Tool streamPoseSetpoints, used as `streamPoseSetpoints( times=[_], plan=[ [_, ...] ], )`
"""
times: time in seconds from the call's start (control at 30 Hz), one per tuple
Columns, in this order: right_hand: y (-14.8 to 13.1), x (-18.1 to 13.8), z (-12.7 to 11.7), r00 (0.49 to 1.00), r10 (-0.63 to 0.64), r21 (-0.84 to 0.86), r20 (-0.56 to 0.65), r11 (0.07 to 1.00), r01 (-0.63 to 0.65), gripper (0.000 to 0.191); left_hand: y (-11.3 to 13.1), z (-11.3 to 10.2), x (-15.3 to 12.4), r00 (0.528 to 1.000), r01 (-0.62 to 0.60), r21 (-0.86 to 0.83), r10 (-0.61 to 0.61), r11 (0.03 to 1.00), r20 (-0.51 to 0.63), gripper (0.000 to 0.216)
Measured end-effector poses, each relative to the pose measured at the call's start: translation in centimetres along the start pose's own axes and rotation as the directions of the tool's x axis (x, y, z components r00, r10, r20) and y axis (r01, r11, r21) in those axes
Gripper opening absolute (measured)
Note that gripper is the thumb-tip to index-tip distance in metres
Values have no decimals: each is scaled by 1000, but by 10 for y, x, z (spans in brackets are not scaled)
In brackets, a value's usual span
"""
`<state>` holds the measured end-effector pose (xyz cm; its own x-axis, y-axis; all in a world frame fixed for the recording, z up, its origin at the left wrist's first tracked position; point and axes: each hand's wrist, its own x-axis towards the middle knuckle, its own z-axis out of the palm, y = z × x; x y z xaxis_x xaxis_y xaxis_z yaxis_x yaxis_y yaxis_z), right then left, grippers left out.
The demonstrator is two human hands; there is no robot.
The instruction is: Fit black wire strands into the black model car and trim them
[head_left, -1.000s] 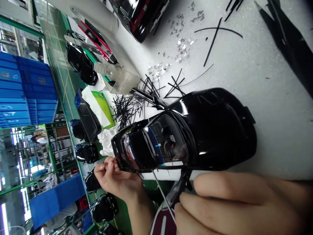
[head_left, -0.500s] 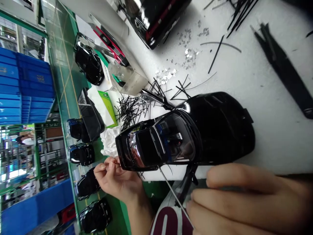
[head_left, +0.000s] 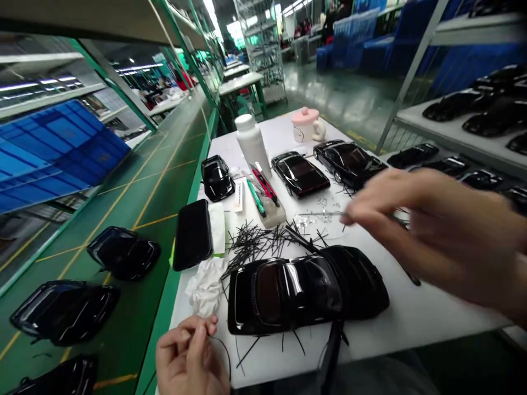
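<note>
A glossy black model car body lies on the white table near its front edge. My left hand is at the bottom left, just off the car's left end, its fingers pinched on a thin black strip. My right hand hovers blurred above and to the right of the car, fingers closed on a thin metal tool that points left. Several loose black strips lie heaped behind the car.
A black phone, crumpled white cloth, tool holder, white bottle, pink cup and other car bodies sit on the table. More bodies ride the green conveyor at left.
The view has swung upright and now takes in the whole table. My right hand rose from the table's near edge to above the car. My left hand drew back from the car's end.
</note>
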<state>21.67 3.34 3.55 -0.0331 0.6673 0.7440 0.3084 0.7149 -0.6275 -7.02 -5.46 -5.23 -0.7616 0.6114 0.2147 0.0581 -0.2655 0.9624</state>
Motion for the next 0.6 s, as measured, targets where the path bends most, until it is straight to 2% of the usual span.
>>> streamPoseSetpoints(
  times=[0.03,0.1,0.2,0.3,0.43,0.6],
  plan=[
    [7,15,7,994,-64,-77,86,994,71,19,0,-1,0,1000,17,-16,-17,1000,0,33],
    [22,39,24,979,-79,-84,186,992,96,21,-1,-4,1,999,33,-42,-34,999,-8,35],
    [43,56,50,961,60,-97,270,995,-35,23,-2,-7,1,1000,26,-76,-26,997,-8,36],
    [57,59,67,927,146,-174,344,981,-90,22,-2,-8,0,999,38,-102,-39,994,-11,36],
    [71,58,82,895,171,-203,411,975,-93,22,-3,-10,-2,997,76,-116,-77,990,-7,37],
    [85,56,104,852,212,-210,479,970,-123,29,-7,-13,-4,997,67,-151,-62,986,38,35]
  ],
)
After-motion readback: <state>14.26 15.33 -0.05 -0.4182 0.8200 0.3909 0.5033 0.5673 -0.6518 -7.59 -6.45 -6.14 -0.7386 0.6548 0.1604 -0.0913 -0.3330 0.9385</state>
